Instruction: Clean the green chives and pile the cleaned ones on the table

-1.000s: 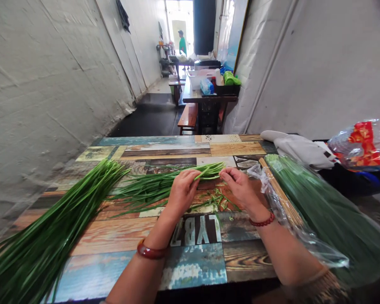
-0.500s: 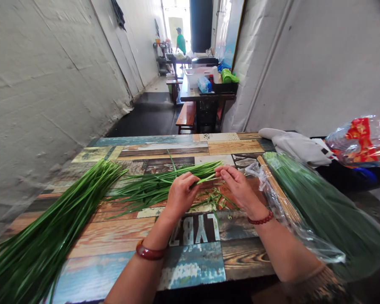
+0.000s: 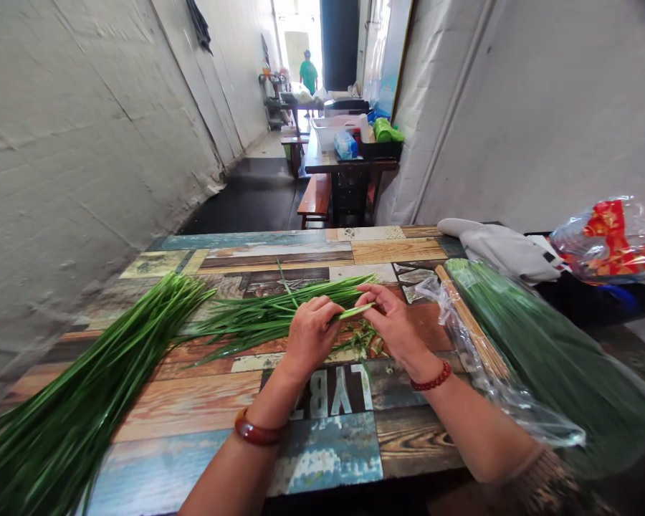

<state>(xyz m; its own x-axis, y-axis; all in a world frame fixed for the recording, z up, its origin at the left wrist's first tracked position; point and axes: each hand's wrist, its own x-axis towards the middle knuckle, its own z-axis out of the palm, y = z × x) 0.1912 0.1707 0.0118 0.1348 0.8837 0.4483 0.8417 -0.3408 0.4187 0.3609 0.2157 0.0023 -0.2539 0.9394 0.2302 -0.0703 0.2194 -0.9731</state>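
Observation:
My left hand (image 3: 316, 331) is closed around a few garlic chives, and their pale green stem ends (image 3: 356, 311) stick out to its right. At those ends my right hand (image 3: 392, 320) pinches with thumb and fingers. Just behind my hands lies a loose pile of garlic chives (image 3: 258, 319), its stems toward the right. Below my fingers, plucked scraps (image 3: 362, 340) of leaf and stem are scattered on the table (image 3: 193, 401). A large bunch of garlic chives (image 3: 102, 365) fills the table's left side.
On the right lie a plastic-wrapped bundle of chives (image 3: 537, 351), thin wooden sticks (image 3: 476, 326) in clear plastic, a light grey cap (image 3: 508, 247) and a red-printed plastic bag (image 3: 613, 240). Farther off stand a dark table (image 3: 349, 163), a wooden bench (image 3: 315, 195) and a person (image 3: 308, 74) in green.
My right hand has shifted slightly left and its fingers now close over the stem ends. The distant person has turned and moved slightly.

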